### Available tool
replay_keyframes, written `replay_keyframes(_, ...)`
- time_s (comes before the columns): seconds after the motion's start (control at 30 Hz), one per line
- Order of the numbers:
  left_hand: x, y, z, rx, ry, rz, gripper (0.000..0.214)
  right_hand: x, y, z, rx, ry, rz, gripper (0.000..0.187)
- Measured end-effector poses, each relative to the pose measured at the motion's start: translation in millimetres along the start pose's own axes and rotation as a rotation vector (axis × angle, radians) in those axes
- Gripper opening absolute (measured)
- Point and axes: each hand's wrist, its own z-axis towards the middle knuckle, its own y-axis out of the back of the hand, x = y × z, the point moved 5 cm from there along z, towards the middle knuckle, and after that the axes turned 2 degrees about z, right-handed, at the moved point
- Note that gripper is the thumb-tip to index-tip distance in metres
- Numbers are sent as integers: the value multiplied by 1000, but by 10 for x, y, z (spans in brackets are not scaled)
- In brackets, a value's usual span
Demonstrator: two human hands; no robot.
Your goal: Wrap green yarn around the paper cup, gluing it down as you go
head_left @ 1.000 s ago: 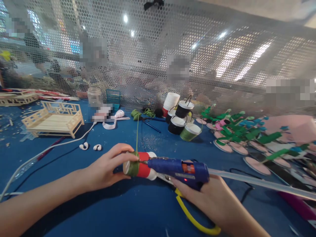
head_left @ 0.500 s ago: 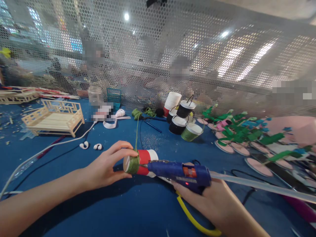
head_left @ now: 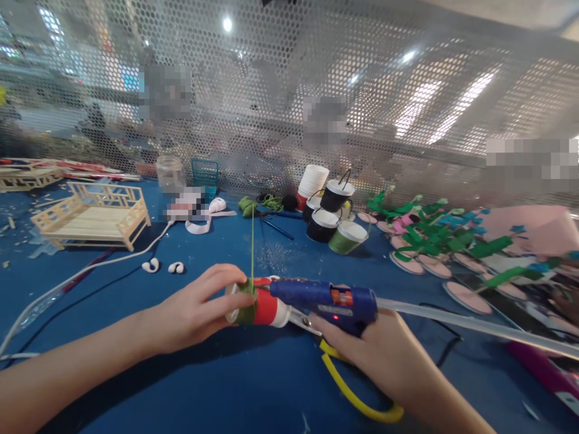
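My left hand (head_left: 194,310) is closed around a small red and white paper cup (head_left: 266,308) lying on its side. Green yarn (head_left: 252,241) wraps the cup's left end under my fingers and runs taut back to a green yarn ball (head_left: 246,206). In my right hand (head_left: 384,358) is a blue hot glue gun (head_left: 303,295), its red light lit and a long glue stick (head_left: 452,322) sticking out behind. The nozzle is at the cup's far upper side, its tip partly hidden. Scissors with yellow handles (head_left: 357,398) lie below the right hand, blades by the cup.
A wooden toy bed (head_left: 97,220), white cables and earbuds (head_left: 176,267) are at left. Behind stand a glass jar (head_left: 170,173), stacked white cups (head_left: 313,181) and yarn-wrapped buckets (head_left: 322,224). Green craft plants on pink discs (head_left: 465,296) crowd the right. A perforated metal screen (head_left: 253,120) closes the back.
The cup has turned in my left hand, whose fingers now cover more of the green yarn. The glue gun has shifted slightly left and up, its nozzle now over the cup's far side.
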Motion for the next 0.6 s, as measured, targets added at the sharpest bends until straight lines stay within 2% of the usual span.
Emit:
replay_keyframes(0.13,-20,15,10,19,-23,40,32,-42,-13,18,2,-50,40,18)
replay_keyframes(0.23,1,6,6,7,1,33,31,-110,31,65,22,-158,166,21)
replay_keyframes(0.3,16,-2,5,-8,10,25,29,-167,94,132,9,-206,237,25)
replay_keyframes(0.43,25,5,8,-60,-1,29,27,-328,181,345,-40,-210,327,31)
replay_keyframes(0.5,25,10,6,-70,-5,35,27,-457,176,456,-76,-234,272,31)
replay_keyframes(0.6,19,6,-5,-55,-16,36,29,-656,93,594,-24,-288,-31,37)
